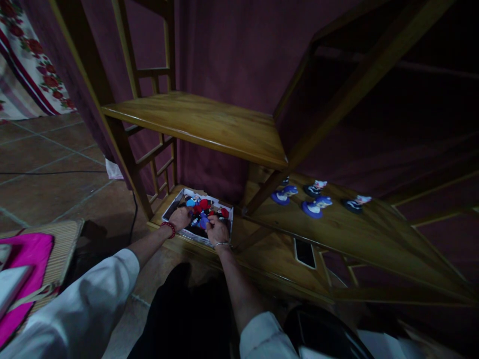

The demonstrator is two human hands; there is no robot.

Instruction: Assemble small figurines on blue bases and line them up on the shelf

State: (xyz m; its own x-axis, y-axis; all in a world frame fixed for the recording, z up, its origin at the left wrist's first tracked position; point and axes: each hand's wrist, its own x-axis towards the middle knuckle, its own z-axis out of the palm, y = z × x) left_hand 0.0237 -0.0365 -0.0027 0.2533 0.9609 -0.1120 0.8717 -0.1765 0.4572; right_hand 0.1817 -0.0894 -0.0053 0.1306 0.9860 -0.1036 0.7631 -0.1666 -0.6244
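Note:
On the lower wooden shelf sits a shallow white box (230, 222) filled with small figurines in red, blue, black and white. My left hand (180, 218), with a red bead bracelet, reaches over the box's left side. Its fingers are curled among the figurines, and what they grip is too small and dark to make out. From the right, my right hand (218, 232), wearing a thin bracelet, pinches a purple figurine (204, 222) near the middle of the box. Its fingertips are partly hidden. A red figurine (205, 204) lies just behind the hands.
Several figurines on round bases stand on the right-hand shelf, among them a purple one (317, 206) and a black-based one (357, 203). A phone (305, 253) lies on the lower shelf. An upper shelf (202, 119) overhangs the box. A pink cloth (33, 269) is at left.

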